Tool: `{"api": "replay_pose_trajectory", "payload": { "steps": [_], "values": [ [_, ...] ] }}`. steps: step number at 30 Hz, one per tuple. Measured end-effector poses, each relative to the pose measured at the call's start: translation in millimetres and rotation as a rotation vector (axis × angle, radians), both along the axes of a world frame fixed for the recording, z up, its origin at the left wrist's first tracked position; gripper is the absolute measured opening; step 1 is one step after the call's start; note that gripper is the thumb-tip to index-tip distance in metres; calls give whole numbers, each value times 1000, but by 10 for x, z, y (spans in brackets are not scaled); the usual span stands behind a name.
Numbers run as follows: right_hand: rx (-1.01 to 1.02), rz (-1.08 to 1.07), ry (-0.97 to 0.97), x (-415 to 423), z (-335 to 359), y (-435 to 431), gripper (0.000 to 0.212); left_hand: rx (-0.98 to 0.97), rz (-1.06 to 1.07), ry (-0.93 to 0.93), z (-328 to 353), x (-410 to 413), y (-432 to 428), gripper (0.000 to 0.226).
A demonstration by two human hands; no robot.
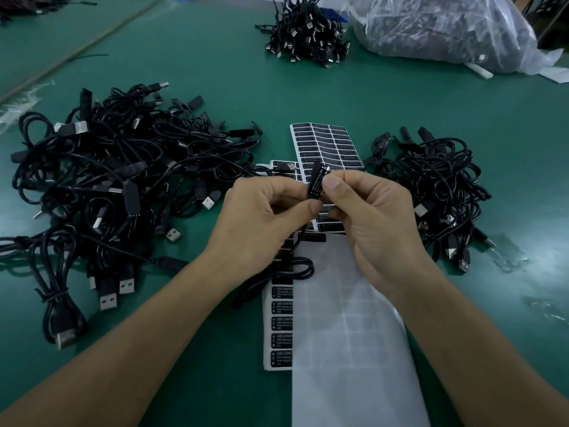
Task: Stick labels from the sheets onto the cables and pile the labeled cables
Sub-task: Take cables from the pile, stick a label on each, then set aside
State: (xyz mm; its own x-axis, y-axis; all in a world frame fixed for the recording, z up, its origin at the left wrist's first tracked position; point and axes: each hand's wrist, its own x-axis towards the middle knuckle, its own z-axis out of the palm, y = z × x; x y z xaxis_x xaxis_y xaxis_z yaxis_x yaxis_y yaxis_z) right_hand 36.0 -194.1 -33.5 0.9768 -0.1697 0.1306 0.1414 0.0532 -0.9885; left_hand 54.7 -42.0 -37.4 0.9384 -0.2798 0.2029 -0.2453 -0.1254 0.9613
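Both bare forearms enter from the lower corners and converge at centre. The left hand and right hand meet thumb to thumb (fingers curled, backs toward the camera), each pinching the same small labelled module, thumbs in front.

A small black controller block bearing a white-lettered label stands tilted above the white label sheets, its thin black cord looping onto them. A large tangled pile of black USB cables lies left, a smaller pile right.
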Motion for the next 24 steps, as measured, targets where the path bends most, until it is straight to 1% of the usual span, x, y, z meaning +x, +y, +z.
{"api": "replay_pose_trajectory", "payload": {
  "steps": [6, 13, 20, 24],
  "values": [
    [-18, 5, -13, 3, -19, -13, 11, 5, 3, -3, 4, 0, 7, 7],
    [-66, -28, -52, -17, 0, 3, 19, -14, -9, 1, 20, -12, 7, 10],
    [-159, -78, -104, -29, 13, 20, 16, -32, -39, -7, 25, -12, 12, 19],
    [-184, -98, -121, -25, 5, 24, 15, -36, -45, 0, 26, -6, 9, 19]
  ]
}}
